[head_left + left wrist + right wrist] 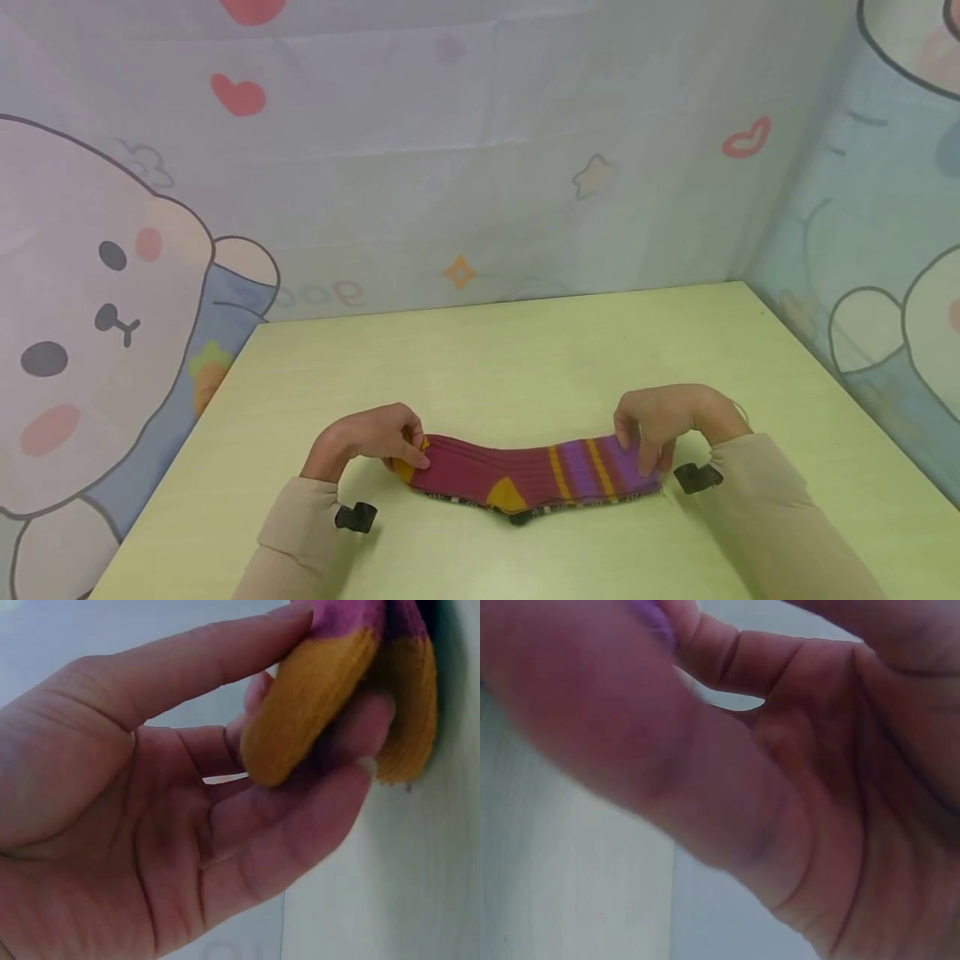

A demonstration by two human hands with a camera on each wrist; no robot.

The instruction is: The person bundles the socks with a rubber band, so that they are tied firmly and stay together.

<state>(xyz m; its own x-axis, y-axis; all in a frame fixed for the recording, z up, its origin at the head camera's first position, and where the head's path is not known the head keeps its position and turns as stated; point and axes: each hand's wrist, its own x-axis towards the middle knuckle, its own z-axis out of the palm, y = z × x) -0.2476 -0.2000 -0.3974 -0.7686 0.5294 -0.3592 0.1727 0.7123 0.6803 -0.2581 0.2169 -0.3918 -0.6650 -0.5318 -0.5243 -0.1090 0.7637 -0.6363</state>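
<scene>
A maroon sock (480, 468) with mustard toe and heel and a purple, yellow-striped cuff lies sideways near the table's front. My left hand (386, 437) pinches its toe end between thumb and fingers. In the left wrist view, that mustard toe (304, 712) sits between my thumb and fingers, with a second mustard toe (409, 712) behind my fingertips. My right hand (656, 421) holds the purple cuff end; in the right wrist view only a bit of purple knit (656, 622) shows past my fingers. A dark patterned sock edge (521, 517) peeks out underneath, mostly hidden.
The pale yellow-green table (495, 367) extends behind and in front of the socks. A cartoon-printed cloth (480, 167) hangs along its back and both sides. Small black devices (356, 517) sit at both wrists.
</scene>
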